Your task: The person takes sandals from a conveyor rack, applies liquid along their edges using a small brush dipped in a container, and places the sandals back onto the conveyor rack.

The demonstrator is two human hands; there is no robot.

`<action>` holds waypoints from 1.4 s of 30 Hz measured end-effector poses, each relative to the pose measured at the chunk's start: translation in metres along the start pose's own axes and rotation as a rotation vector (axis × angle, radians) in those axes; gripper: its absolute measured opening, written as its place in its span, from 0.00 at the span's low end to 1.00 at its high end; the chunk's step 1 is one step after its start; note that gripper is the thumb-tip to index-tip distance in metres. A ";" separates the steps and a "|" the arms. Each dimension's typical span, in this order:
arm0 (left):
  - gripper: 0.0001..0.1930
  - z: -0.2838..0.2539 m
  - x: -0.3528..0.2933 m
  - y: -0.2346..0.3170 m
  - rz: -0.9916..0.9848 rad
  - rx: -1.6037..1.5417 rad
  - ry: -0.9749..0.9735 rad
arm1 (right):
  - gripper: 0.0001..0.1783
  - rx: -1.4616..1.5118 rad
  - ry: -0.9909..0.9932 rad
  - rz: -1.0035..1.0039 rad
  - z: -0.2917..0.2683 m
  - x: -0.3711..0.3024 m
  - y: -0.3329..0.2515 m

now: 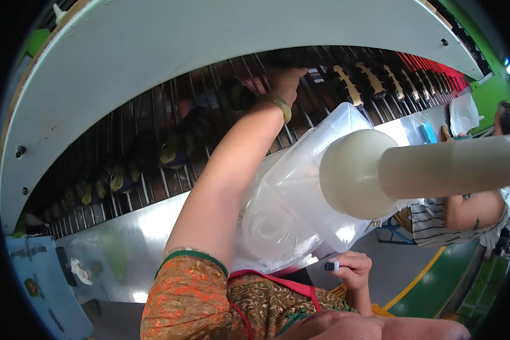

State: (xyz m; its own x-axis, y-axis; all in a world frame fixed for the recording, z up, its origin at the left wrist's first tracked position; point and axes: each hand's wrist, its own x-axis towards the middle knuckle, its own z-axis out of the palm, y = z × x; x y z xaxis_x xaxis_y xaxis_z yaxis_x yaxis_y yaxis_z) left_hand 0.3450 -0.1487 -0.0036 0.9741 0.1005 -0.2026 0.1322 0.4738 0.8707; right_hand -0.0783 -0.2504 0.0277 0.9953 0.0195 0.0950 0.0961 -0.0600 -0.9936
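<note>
My left hand (286, 82), with a green bangle (281, 107) at the wrist, reaches under the white panel among thin metal rods (309, 116). Its fingers are lost in shadow, so whether they hold anything is hidden. Beside it stand several gold-and-black shaped parts (347, 85) in a row on the rods. Low at the right, my right hand (354, 269) is closed on a small piece with a black end and a pale blue middle (331, 266). Clear plastic containers (337, 170) sit between my two hands.
A curved white panel (209, 34) overhangs the rods. A thick pale tube with a rounded end (368, 173) juts in from the right. More dark shaped parts (175, 150) line the left. Another person's arm (476, 212) is at the right. A blue sheet (48, 283) hangs lower left.
</note>
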 end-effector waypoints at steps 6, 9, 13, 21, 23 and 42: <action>0.20 -0.036 -0.011 -0.002 -0.079 0.337 -0.260 | 0.12 -0.038 -0.025 0.016 -0.005 -0.001 0.012; 0.20 -0.072 -0.082 0.060 -0.030 0.372 -0.433 | 0.13 -0.053 -0.031 -0.024 -0.002 -0.004 0.011; 0.19 -0.151 -0.088 0.092 0.053 0.322 -0.059 | 0.12 -0.027 -0.061 -0.038 0.004 -0.006 0.013; 0.33 -0.131 -0.068 0.059 -0.168 0.109 -0.040 | 0.09 -0.061 0.014 -0.083 0.026 -0.012 0.012; 0.35 -0.131 -0.067 0.051 -0.210 0.018 -0.074 | 0.09 -0.022 0.059 -0.063 0.028 -0.017 0.011; 0.49 -0.245 -0.083 0.116 0.230 1.492 0.001 | 0.11 -0.083 -0.020 -0.053 0.040 -0.004 -0.002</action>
State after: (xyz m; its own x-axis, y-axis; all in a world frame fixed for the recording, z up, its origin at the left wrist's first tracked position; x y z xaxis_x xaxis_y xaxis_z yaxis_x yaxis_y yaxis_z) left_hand 0.2344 0.1120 0.0048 0.9989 0.0476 -0.0019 0.0414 -0.8493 0.5263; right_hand -0.0831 -0.2109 0.0268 0.9884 0.0445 0.1452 0.1501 -0.1406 -0.9786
